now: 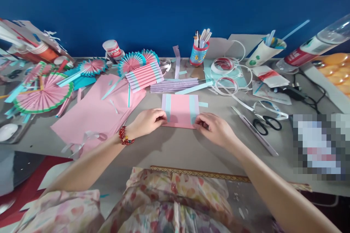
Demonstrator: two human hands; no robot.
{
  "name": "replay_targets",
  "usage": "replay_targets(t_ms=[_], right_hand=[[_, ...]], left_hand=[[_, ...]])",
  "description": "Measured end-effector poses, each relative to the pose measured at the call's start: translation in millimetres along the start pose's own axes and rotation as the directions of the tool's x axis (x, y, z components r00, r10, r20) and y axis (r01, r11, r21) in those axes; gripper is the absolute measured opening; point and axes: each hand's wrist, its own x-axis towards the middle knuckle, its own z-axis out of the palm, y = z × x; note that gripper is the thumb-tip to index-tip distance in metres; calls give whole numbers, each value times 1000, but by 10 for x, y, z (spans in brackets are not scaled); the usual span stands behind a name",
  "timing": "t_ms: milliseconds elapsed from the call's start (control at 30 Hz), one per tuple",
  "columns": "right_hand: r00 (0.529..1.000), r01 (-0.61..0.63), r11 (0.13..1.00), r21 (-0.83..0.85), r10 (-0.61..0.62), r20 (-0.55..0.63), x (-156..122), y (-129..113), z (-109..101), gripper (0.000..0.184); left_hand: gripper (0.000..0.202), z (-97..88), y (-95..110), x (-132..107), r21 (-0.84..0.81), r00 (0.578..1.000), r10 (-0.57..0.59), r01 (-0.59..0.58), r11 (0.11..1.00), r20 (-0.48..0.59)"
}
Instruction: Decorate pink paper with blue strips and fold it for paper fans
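Note:
A pink sheet of paper [182,109] with light blue and lilac bands along its sides lies on the desk in front of me. My left hand [150,121] pinches its near left corner, a red bead bracelet on that wrist. At the near right corner, my right hand [213,125] grips the sheet with fingers curled. A narrow fold seems to run along the near edge between the hands. Just beyond lie lilac pleated paper [175,85] and a pink and lilac pleated piece [144,76]. A small light blue strip [203,104] sits by the sheet's right side.
Pink sheets [95,109] and paper fans [43,93] spread across the left. To the right lie scissors [266,122], a lilac-handled cutter [257,134] and coiled white tape [226,76]. A pen holder [199,52], paper cup [265,52] and bottle [308,49] stand at the back.

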Motion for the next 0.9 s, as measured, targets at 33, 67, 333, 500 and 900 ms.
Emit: replay_targets(t_ms=[33,67,333,500,900], right_hand=[[1000,-4,1000,-1,4,-1,2,2,3,12],[1000,-7,1000,-1,7,0,4,3,5,12],[1000,-26,1000,-7,26,0,4,16,21,12],[1000,-16,1000,-10,16,-9,1,24,27,11],[999,-26,996,81,23,37,24,15,-39,11]], left_hand=[[14,-3,2,1,1,1000,2,-2,1000,4],[14,-5,5,1,0,1000,3,-3,1000,7],[12,-8,24,-6,-3,1000,10,-9,1000,20],[15,3,11,-9,24,999,35,-35,999,25],[12,10,42,-24,67,998,58,-59,996,22]])
